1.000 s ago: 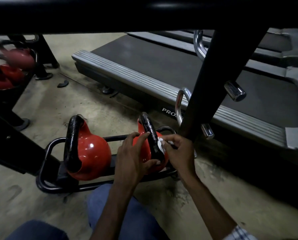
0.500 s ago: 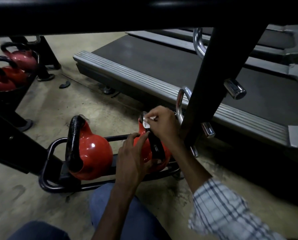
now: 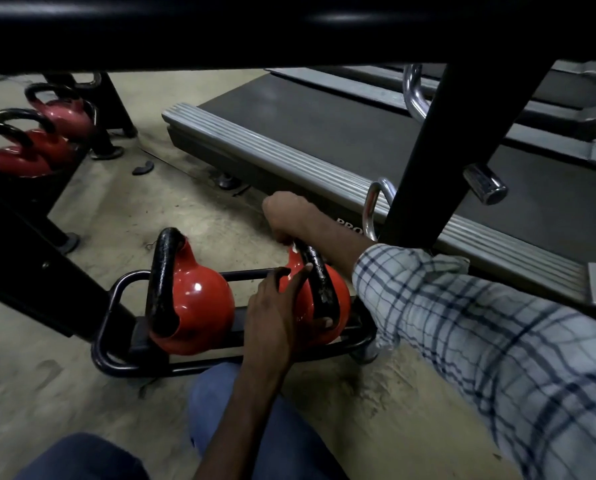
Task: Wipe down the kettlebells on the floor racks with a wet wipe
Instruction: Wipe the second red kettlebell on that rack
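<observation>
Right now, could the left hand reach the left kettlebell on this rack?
Probably yes: the left hand rests on the right kettlebell, and the left kettlebell sits just beside it on the same rack, nothing between them.

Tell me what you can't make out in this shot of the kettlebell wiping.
Head view only:
wet wipe: nearly all hidden inside the right hand; only a pale sliver shows on the handle.
right kettlebell: much of its body is covered by the left hand.
treadmill lettering: cut off after "PRO" by the black post.
three far kettlebells: blurred, partly cut by the left edge.
</observation>
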Motion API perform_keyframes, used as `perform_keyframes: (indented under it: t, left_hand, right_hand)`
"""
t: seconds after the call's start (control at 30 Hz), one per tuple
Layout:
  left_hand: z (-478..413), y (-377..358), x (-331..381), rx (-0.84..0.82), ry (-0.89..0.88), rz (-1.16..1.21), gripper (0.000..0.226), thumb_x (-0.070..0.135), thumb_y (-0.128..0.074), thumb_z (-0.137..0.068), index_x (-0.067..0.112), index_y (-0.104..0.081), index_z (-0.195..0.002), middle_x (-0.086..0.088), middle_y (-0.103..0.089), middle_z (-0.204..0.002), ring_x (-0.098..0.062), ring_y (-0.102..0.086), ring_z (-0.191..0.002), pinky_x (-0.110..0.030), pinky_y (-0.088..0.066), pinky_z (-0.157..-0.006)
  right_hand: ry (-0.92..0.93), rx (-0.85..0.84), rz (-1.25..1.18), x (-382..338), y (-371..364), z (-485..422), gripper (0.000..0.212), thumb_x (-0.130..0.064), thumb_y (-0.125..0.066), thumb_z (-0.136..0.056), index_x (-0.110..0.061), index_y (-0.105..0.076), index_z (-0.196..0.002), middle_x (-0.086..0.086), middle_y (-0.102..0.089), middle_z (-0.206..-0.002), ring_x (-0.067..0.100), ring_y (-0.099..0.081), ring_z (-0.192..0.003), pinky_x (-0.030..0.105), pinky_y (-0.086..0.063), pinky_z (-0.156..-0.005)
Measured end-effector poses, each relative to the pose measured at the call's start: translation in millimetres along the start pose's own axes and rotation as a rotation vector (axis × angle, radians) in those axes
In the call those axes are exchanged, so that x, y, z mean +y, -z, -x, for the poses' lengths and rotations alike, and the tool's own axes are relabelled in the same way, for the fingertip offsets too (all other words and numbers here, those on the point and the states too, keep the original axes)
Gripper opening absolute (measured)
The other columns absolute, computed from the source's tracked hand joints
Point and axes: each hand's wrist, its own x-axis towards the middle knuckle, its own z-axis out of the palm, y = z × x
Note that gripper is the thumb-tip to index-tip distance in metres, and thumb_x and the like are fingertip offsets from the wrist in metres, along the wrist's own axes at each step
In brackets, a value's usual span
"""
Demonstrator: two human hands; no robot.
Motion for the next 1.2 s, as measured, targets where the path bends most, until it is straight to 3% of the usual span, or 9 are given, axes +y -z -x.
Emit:
perform_keyframes:
  t: [0.23,0.37,0.53,0.77,0.83,0.93,1.0,1.1,1.2]
  left_hand:
    - [-1.2,-1.0,-1.3,-0.001,-0.013,-0.021,0.098,0.057,-0.081,-0.068,0.042,-0.031,-0.151,-0.002,-0.042,-0.149,-0.023,-0.049,-0.128,-0.04,-0.049,-0.097]
    - [-0.4,0.7,0.2,-0.004,-0.017,0.007,0.097,0.056,-0.081,-0.07,0.045,-0.029,-0.151,0.001,-0.039,-0.151,-0.021,-0.045,-0.132,-0.04,-0.046,-0.102]
    - [-2.0,1.2,1.7,0.006,-0.014,0.036,0.098,0.059,-0.082,-0.067,0.045,-0.031,-0.15,0.002,-0.038,-0.151,-0.019,-0.043,-0.133,-0.04,-0.046,-0.104]
    - [-1.6,-0.3,0.2,0.016,-0.012,0.042,0.098,0.058,-0.083,-0.066,0.045,-0.032,-0.149,0.001,-0.041,-0.148,-0.02,-0.047,-0.13,-0.043,-0.048,-0.101]
    - [-1.6,-0.6,-0.4,0.012,-0.016,0.034,0.098,0.059,-0.082,-0.067,0.045,-0.031,-0.15,0.001,-0.04,-0.148,-0.02,-0.046,-0.13,-0.042,-0.048,-0.101]
    - [-0.9,-0.4,0.2,0.009,-0.018,0.033,0.098,0.059,-0.081,-0.068,0.044,-0.031,-0.151,0.002,-0.038,-0.15,-0.019,-0.044,-0.132,-0.039,-0.046,-0.103]
    - [-0.4,0.1,0.9,0.016,-0.02,0.039,0.098,0.059,-0.081,-0.068,0.045,-0.031,-0.151,0.004,-0.038,-0.149,-0.018,-0.043,-0.131,-0.037,-0.045,-0.104]
    - [-0.2,-0.9,-0.2,0.021,-0.021,0.057,0.099,0.059,-0.082,-0.067,0.046,-0.031,-0.15,0.006,-0.037,-0.149,-0.016,-0.043,-0.132,-0.035,-0.042,-0.104]
    - [-0.5,-1.4,-0.7,0.024,-0.021,0.058,0.099,0.059,-0.083,-0.066,0.045,-0.032,-0.15,0.005,-0.038,-0.149,-0.017,-0.044,-0.131,-0.035,-0.043,-0.102]
  right_hand:
    - [-0.187,0.127,-0.292,30.6,-4.2,-3.2,0.025,-0.019,-0.073,-0.081,-0.005,-0.07,-0.101,0.012,-0.069,-0.096,0.028,-0.069,-0.093,0.032,-0.052,-0.07]
    - [-0.445,0.085,-0.748,55.7,-28.2,-13.3,0.019,-0.021,-0.078,-0.068,-0.007,-0.068,-0.075,0.01,-0.068,-0.078,0.022,-0.066,-0.068,0.027,-0.048,-0.054]
    - [-0.656,0.058,-1.41,77.2,-69.1,0.1,0.006,0.006,-0.072,-0.079,0.004,-0.067,-0.077,0.016,-0.07,-0.071,0.011,-0.066,-0.049,0.021,-0.052,-0.048]
    - [-0.781,-0.116,-1.908,56.0,-98.3,31.5,0.027,-0.001,-0.046,-0.097,0.001,-0.068,-0.081,0.014,-0.069,-0.07,0.019,-0.065,-0.057,0.026,-0.056,-0.056]
    - [-0.797,-0.183,-2.079,53.8,-102.1,32.1,0.034,-0.001,-0.035,-0.097,0.01,-0.067,-0.093,0.02,-0.071,-0.073,0.024,-0.071,-0.063,0.032,-0.063,-0.074]
    - [-0.795,-0.173,-2.09,58.2,-96.6,38.3,0.032,-0.004,-0.042,-0.099,0.0,-0.062,-0.075,0.008,-0.055,-0.041,0.013,-0.055,-0.034,0.017,-0.052,-0.057]
    - [-0.763,-0.071,-2.005,62.6,-97.0,39.3,0.027,-0.001,-0.054,-0.095,-0.007,-0.061,-0.07,0.004,-0.057,-0.048,0.009,-0.053,-0.038,0.015,-0.043,-0.046]
    - [-0.695,0.214,-1.772,65.8,-97.1,30.8,0.022,0.006,-0.072,-0.079,-0.011,-0.068,-0.066,0.008,-0.067,-0.074,0.022,-0.064,-0.073,0.032,-0.054,-0.073]
    - [-0.603,0.33,-1.64,65.1,-86.0,11.2,0.021,-0.003,-0.085,-0.074,-0.014,-0.07,-0.064,0.012,-0.07,-0.075,0.024,-0.066,-0.072,0.043,-0.057,-0.081]
